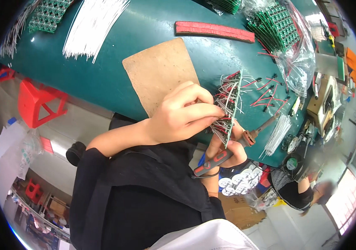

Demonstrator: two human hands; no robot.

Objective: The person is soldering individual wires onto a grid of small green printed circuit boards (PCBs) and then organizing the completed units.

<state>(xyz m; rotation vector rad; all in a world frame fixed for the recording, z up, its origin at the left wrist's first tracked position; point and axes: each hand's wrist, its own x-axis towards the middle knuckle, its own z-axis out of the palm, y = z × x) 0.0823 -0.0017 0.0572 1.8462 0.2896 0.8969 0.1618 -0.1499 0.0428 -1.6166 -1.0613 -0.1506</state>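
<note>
Head view, clock centred on the green circuit board bristling with thin white and red wires (233, 109). Board sits right of centre, seen nearly edge-on, between the two hands, just above the dark green tabletop (103, 75).

Left hand (182, 110), at 9 o'clock: fingertips drawn narrow against the wired face. Whether a wire is actually pinched, I can't make out. Right hand (233, 148), at 6: wrapped around a grey-and-red-handled soldering iron (217, 161), fingers also at the board's lower edge and back.

Iron's metal end points toward 2 o'clock, away from the left fingers. Main hazard, in my judgement: one hand sharing iron and board. A wrist turn to angle the board would swing the hot end too, perhaps into the loose red-and-black leads (269, 98) at 3 or the bundle of white wires (279, 134) at 4; insulation could scorch.

Wires crowd tightly; a tug on one could snag neighbours and strain joints. A slack lower grip might let the board tip, bending wires.

Further off: clear crinkled plastic bag (298, 68) at 2, likely to melt if touched. Flat tan square board (161, 71) at 10, apart from the iron.
</note>
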